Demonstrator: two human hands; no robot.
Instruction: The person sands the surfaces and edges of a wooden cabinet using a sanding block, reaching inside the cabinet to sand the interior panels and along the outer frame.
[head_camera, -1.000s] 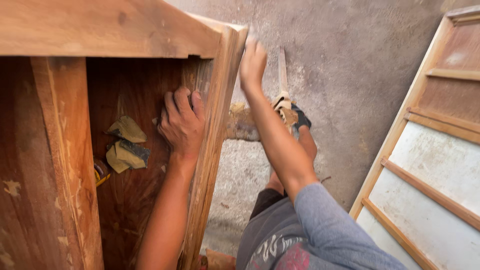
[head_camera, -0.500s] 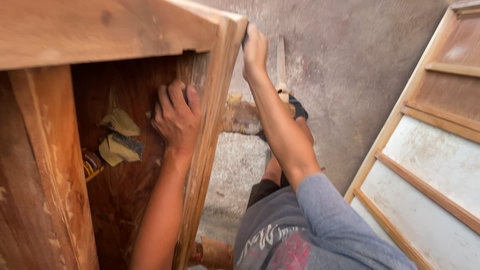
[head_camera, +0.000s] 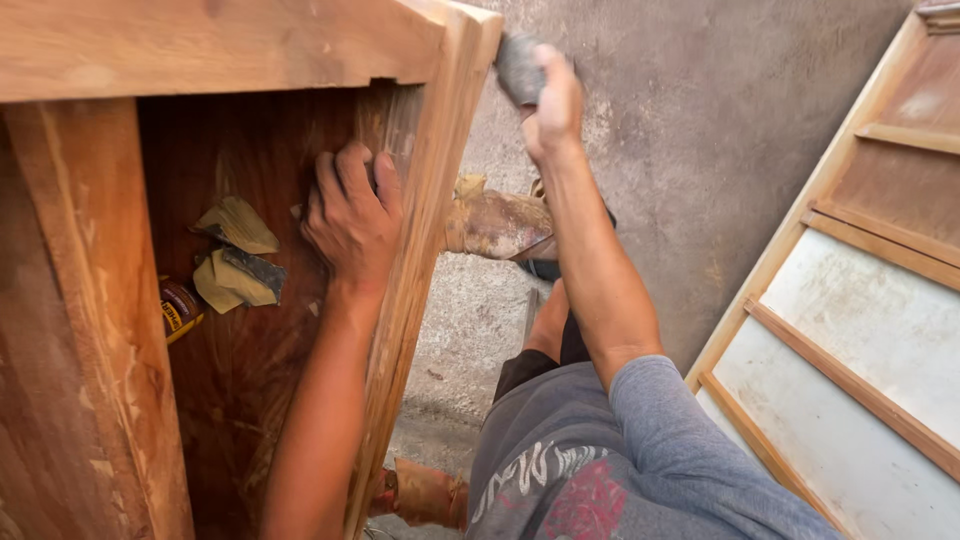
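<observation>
Two bare hands work on a wooden cabinet (head_camera: 250, 45) lying on its side, open toward the camera. At its upper outer corner the right hand (head_camera: 548, 105) is closed around a grey sanding pad (head_camera: 518, 68), pressing it against the edge of the pale side board (head_camera: 425, 230). That board runs down from the corner toward the bottom of the view, between the two arms.

Inside the cabinet, the left hand (head_camera: 352, 220) lies flat with fingers spread and slightly curled, holding nothing, its fingertips on the dark inner panel right beside the side board.

Just left of that hand, several folded scraps of yellowish sandpaper (head_camera: 238, 255) lie on the inner panel, one showing a dark face. Further left, partly hidden behind a pale upright frame piece (head_camera: 100, 320), sits a small can (head_camera: 180, 308) with a dark and yellow label.

Outside the cabinet, a stained sandal (head_camera: 500, 225) on the person's foot rests against the board, over a grey concrete floor (head_camera: 720, 110). At the right edge leans a framed panel (head_camera: 860, 300) with pale wooden rails and whitish insets.
</observation>
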